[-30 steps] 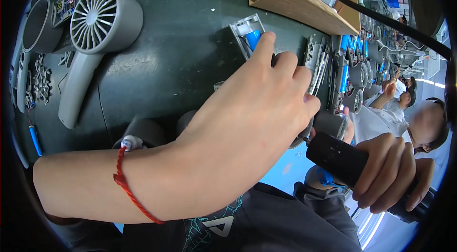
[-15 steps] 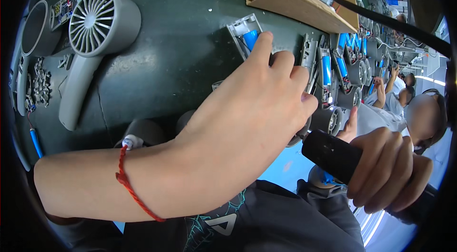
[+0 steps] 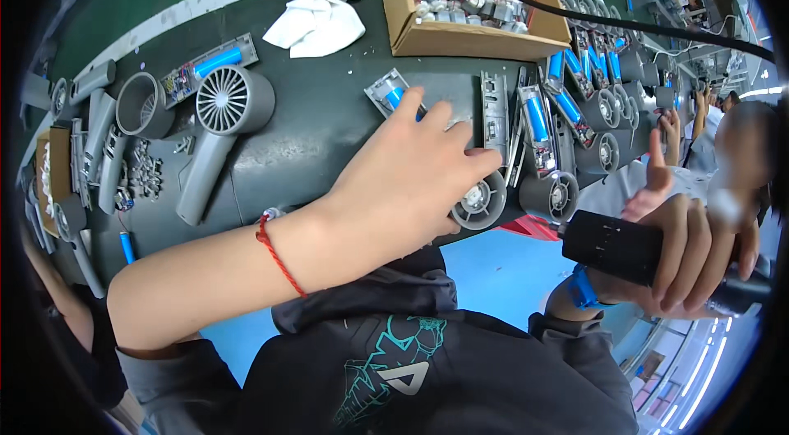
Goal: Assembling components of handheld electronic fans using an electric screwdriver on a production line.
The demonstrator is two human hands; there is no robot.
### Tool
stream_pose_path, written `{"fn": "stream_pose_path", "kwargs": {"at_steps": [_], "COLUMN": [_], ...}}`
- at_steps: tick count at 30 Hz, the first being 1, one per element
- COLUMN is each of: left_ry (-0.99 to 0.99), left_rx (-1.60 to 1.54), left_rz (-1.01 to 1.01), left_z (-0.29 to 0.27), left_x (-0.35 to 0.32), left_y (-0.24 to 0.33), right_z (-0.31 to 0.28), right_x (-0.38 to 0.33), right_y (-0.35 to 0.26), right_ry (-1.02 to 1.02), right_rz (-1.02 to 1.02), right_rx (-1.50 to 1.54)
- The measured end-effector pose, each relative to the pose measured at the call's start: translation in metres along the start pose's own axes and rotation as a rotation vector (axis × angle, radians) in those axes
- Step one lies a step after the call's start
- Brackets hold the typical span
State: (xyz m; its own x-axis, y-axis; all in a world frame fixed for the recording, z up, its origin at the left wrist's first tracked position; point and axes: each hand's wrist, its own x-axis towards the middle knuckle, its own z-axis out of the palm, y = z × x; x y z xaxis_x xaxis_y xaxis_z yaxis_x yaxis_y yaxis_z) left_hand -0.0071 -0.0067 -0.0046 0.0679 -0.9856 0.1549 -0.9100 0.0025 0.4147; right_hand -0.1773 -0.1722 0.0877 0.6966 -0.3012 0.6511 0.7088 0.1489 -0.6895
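My left hand [image 3: 415, 164], a red cord on its wrist, grips an opened grey handheld fan from above. The fan's round end [image 3: 478, 198] shows beside the thumb side; a blue battery cell [image 3: 396, 96] in its handle lies under the index finger. The hand hides the middle of the fan. In my right hand [image 3: 699, 258], fingers wrapped around it, is a black electric screwdriver [image 3: 608, 246], its tip pointing left, apart from the fan. A closed grey fan [image 3: 234, 102] with a radial grille lies left of my left hand.
A cardboard box [image 3: 477, 42] of small motors with red wires stands at the back, beside a white cloth [image 3: 320, 14]. Several opened fans with blue cells line the right; a black cable [image 3: 575, 12] crosses above. Small metal parts [image 3: 146, 172] lie left. A co-worker's hand [image 3: 653, 180] is at right.
The view has shifted, showing more of the bench. The screwdriver tip has moved right, away from the fan's round end. My left hand stays on the fan.
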Motion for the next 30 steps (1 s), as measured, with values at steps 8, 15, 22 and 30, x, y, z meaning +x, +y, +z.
{"fn": "stream_pose_path", "kwargs": {"at_steps": [8, 15, 22, 30], "left_ry": [-0.003, -0.053, -0.012, -0.078], "left_rx": [-0.055, -0.065, -0.027, -0.009], "left_rz": [-0.027, -0.043, -0.038, -0.051], "left_z": [-0.005, -0.005, -0.001, -0.003], "left_x": [-0.002, -0.004, -0.006, -0.005], "left_y": [0.002, 0.002, 0.002, 0.002], "right_z": [-0.021, -0.026, -0.033, -0.021], "right_x": [0.010, 0.009, 0.026, 0.020], "right_y": [0.028, 0.038, 0.043, 0.063], "right_ry": [-0.505, -0.522, -0.723, -0.658], "right_rz": [0.215, 0.263, 0.357, 0.106], "right_rx": [0.149, 0.174, 0.211, 0.320]}}
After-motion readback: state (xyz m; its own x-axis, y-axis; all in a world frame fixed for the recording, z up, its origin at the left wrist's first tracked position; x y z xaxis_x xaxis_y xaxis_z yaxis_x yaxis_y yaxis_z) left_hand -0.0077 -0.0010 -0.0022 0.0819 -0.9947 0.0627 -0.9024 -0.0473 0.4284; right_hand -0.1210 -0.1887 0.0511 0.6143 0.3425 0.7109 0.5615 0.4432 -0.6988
